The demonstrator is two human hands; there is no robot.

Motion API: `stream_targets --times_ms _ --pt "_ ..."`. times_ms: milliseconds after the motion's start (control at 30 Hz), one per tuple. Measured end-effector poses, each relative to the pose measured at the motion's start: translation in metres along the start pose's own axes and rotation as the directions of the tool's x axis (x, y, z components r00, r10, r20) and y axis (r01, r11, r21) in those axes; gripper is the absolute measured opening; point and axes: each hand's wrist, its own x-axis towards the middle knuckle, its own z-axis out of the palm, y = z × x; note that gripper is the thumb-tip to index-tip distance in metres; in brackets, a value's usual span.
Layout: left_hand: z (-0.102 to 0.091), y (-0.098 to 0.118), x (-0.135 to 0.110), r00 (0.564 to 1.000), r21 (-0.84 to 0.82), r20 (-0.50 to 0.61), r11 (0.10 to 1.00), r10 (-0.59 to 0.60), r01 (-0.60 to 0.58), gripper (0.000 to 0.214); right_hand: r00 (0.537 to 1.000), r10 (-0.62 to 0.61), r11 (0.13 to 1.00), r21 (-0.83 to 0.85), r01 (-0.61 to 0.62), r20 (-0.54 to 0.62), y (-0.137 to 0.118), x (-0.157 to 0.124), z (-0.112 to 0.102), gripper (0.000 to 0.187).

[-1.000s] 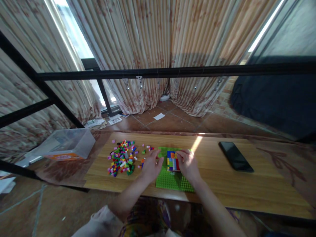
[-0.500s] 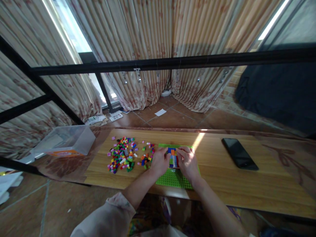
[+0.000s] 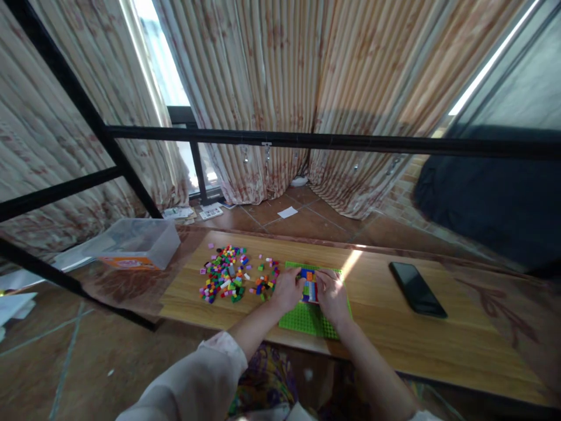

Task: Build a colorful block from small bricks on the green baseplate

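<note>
A green studded baseplate (image 3: 307, 318) lies on the wooden table (image 3: 394, 327) in front of me. A small patch of coloured bricks (image 3: 310, 285) is built on its far half. My left hand (image 3: 287, 289) rests at the left side of that patch, fingers curled against it. My right hand (image 3: 332, 295) sits at its right side, fingers bent over the bricks. Whether either hand pinches a loose brick is too small to see. A pile of loose coloured bricks (image 3: 225, 280) lies to the left of the plate.
A black phone (image 3: 417, 289) lies on the table to the right. A clear plastic box (image 3: 138, 242) stands at the far left, on the table's dark end. A black metal bar (image 3: 333, 140) crosses above the table. Curtains hang behind.
My left hand has moved right from the plate's left edge up against the brick patch. The view has shifted and tilted a little; the right hand stays on the patch.
</note>
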Motion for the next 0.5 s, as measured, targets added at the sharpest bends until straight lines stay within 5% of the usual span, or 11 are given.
stream_targets --times_ms 267,500 --pt "-0.036 -0.014 -0.011 0.998 -0.042 -0.055 0.998 -0.041 0.039 0.031 0.992 0.099 0.994 -0.047 -0.103 -0.08 -0.002 -0.002 -0.021 0.031" --pt "-0.088 -0.061 -0.064 0.963 -0.041 -0.267 0.999 -0.045 0.035 0.022 0.982 0.168 0.981 0.107 -0.159 -0.084 -0.032 -0.03 -0.034 0.029"
